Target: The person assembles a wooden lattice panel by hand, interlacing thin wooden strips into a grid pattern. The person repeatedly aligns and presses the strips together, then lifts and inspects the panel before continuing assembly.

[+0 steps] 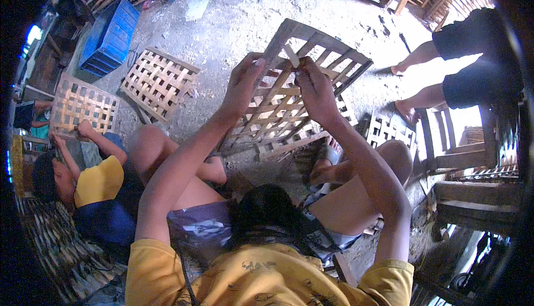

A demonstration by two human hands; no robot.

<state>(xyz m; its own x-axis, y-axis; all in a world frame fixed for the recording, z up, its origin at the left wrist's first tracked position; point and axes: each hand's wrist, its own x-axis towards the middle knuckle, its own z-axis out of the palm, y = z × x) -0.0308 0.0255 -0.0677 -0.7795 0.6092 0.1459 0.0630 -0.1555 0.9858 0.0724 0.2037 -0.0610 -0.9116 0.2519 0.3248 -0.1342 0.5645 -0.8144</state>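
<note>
In front of me a framed panel of woven wooden slats (pixel 328 40) stands tilted over my lap. At its left side, my left hand (pixel 242 86) is closed around the frame's edge, thumb on top. Over the lattice, my right hand (pixel 317 92) pinches a short pale wooden strip (pixel 291 56) that sticks up near the panel's upper part. Whether that strip is woven in at its lower end is hidden by my fingers. Below the held panel lies another slatted piece (pixel 292 145), partly covered by it.
A woven panel (pixel 160 81) leans at the left, near a blue crate (pixel 114 36). Far left, a seated person in a yellow top (pixel 100 181) handles another lattice panel (pixel 83 106). Someone's bare legs (pixel 420 56) stand at right, by wooden frames (pixel 461 158).
</note>
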